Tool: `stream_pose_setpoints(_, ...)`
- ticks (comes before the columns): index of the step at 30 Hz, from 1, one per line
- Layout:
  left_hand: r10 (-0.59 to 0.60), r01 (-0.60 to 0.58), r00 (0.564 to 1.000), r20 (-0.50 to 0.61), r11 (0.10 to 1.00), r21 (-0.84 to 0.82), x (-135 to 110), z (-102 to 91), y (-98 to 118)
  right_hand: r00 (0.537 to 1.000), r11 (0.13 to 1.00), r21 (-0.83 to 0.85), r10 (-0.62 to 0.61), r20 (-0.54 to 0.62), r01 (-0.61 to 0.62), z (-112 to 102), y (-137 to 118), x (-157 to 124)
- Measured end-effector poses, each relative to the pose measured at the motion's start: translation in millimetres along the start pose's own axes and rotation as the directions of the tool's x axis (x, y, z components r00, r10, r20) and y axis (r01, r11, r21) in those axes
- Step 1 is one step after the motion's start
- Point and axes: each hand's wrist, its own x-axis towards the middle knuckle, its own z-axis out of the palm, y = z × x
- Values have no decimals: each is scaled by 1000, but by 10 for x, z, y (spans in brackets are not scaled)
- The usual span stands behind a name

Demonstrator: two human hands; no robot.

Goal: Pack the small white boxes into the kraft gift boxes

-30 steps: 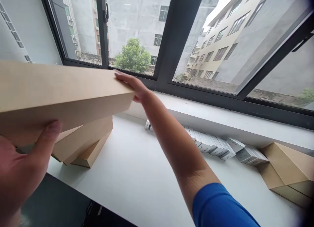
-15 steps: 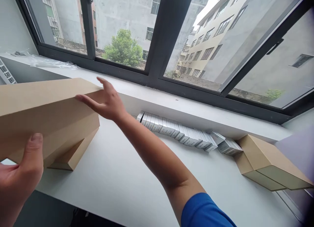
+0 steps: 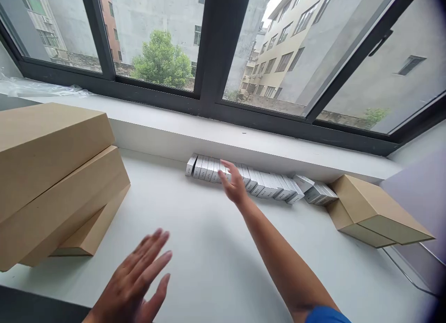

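**Hands.** Right hand [image 3: 232, 186]: open, fingers stretched, holding nothing. It is at the row of small white boxes [image 3: 270, 189], about a third of the way along from the left end. I cannot tell whether the fingertips touch the boxes or hover just above them. Left hand [image 3: 139, 276]: released, fingers spread, palm down over the bare tabletop [image 3: 209, 248], grasping nothing.

**Location.** The white boxes stand on edge, packed face to face, along the foot of the windowsill [image 3: 244, 146].

**Risks.**
- The row leans rightward, domino-fashion, so a sideways nudge from the right hand would likely topple a run of boxes.
- Pinching one box out of so tight a pack may drag its neighbours with it.
- The kraft stack [image 3: 69, 197] on the left is fanned and tilted, not squared, so a knock from the left hand could slide its top box [image 3: 45, 146] off.

**Count.**
- Small white boxes: roughly twenty, the rightmost few fallen over. The edges are too fine for an exact figure.
- Kraft cartons, left stack: three.
- Kraft cartons, right pair [image 3: 372, 211]: two, one leaning on the other.
- Clear plastic film [image 3: 35, 87] on the sill: one piece.
- Hands: two.
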Motion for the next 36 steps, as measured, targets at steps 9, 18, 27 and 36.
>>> stream_pose_setpoints(9,-559,587,804,204,802,-115,1146,1230,-706,773,857,-403,-9,-634,-321,-2005,879,-1863)
stream_pose_setpoints(18,-717,692,697,0,672,-263,2398,1637,-1265,429,627,-427,-160,-889,-651,-3030,1677,-2256)
stream_pose_setpoints(27,-770,629,617,-159,605,-489,2501,1742,-1525,319,509,-219,119,-940,-832,-2942,2076,-2274)
stream_pose_setpoints(36,-856,388,481,-190,402,-829,2249,1457,-1506,158,588,13,238,-958,-809,-3299,2403,-2240)
